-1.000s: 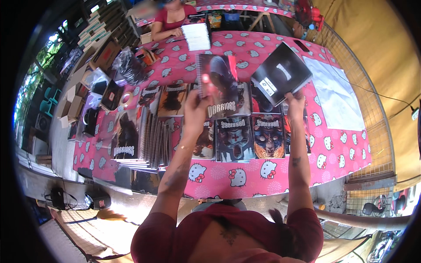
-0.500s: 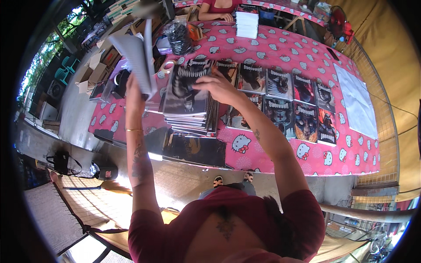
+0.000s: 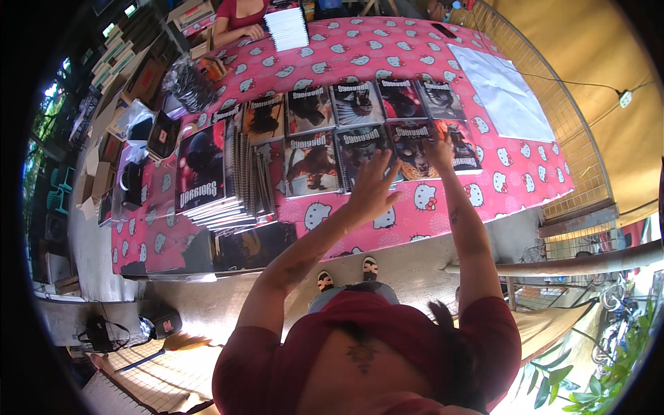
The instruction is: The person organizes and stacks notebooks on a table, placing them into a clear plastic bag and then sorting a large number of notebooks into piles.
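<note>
My left hand (image 3: 373,185) is open, fingers spread over a dark-covered spiral notebook (image 3: 349,149) in the nearer row on the table. To its right, my right hand (image 3: 438,152) reaches between a notebook with an orange and dark cover (image 3: 415,166) and the nearer row's rightmost notebook (image 3: 465,152). Its fingers look parted, with nothing plainly held, and cover part of both notebooks. Two rows of illustrated notebooks lie face up. On the left stands a thick stack of spiral notebooks, topped by one with a dark red cover (image 3: 202,162).
The table has a pink patterned cloth (image 3: 332,235). A white sheet (image 3: 501,90) lies at the right, a phone (image 3: 443,30) beyond it. Another person sits at the far side beside a tall white-edged stack (image 3: 287,31). A black plastic bag (image 3: 187,86) and cardboard boxes (image 3: 104,169) are on the left.
My left hand has let go of the raised notebook and moved right to the rows. My right hand has left the stack and moved right. A different cover tops the stack. The view has shifted right.
</note>
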`<state>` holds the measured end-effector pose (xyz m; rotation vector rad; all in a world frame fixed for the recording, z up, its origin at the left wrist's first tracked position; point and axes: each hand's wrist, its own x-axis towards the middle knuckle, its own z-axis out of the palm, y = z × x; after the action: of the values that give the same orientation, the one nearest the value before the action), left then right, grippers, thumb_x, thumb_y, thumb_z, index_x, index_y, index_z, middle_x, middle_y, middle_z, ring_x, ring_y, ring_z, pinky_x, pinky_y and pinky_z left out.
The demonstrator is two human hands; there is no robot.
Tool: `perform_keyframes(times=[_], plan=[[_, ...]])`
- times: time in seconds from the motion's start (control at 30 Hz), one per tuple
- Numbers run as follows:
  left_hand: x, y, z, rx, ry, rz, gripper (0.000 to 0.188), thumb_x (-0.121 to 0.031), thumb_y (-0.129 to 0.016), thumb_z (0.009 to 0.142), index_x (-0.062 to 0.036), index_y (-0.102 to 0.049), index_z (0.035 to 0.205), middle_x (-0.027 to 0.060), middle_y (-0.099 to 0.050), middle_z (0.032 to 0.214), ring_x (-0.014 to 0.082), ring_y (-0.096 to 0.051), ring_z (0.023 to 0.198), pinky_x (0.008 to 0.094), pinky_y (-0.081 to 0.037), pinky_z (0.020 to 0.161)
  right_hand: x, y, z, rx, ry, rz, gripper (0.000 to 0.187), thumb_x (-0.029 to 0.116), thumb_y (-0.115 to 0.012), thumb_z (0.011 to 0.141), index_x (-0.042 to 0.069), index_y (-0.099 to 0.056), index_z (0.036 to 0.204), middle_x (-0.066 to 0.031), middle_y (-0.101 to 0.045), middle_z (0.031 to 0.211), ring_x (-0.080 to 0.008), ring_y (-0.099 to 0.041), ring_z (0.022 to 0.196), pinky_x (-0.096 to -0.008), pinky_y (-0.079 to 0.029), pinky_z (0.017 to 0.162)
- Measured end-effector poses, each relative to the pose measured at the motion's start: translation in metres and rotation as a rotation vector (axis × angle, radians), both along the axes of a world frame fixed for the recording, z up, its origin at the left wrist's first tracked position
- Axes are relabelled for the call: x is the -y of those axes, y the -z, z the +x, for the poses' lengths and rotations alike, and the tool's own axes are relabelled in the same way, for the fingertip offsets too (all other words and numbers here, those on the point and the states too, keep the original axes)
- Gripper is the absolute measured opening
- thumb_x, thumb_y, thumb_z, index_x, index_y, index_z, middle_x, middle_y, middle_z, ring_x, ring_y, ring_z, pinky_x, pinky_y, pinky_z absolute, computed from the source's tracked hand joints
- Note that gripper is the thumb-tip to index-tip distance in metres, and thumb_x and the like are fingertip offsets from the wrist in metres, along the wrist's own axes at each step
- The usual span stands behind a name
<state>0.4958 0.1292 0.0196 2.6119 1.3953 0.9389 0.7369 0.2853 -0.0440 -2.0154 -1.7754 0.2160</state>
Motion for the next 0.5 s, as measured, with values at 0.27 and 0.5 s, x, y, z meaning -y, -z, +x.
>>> perform_keyframes(times=[0.27,0.5], plan=[[-0.079,0.073,0.109,-0.258,0.229,-0.118,0.047,-0.002,-0.06,0.085,-0.0029,-0.054,0.131,0.0183,-0.066,0.106,0.0298,-0.066,0.096,0.0345,-0.054,0.082,0.011,0.043,0.184,0.256,0.195,-0.146,0.068,0.044,-0.061,0.087,0.015,-0.038,0.145,-0.0159,-0.036,0.152,-0.0388,-0.031,0.141,-0.0606,-0.025,0.111],[-0.074,-0.098,0.024,0.583,-0.068,-0.415,0.032,-0.005,-0.053,0.094,-0.0057,-0.057,0.125,0.0189,-0.069,0.092,0.0207,-0.071,0.087,0.0336,-0.058,0.072,0.015,0.0,0.069,0.311,-0.205,-0.113,0.043,0.033,-0.057,0.089,0.009,-0.056,0.125,-0.016,-0.055,0.13,-0.0376,-0.057,0.113,-0.0527,-0.048,0.092]])
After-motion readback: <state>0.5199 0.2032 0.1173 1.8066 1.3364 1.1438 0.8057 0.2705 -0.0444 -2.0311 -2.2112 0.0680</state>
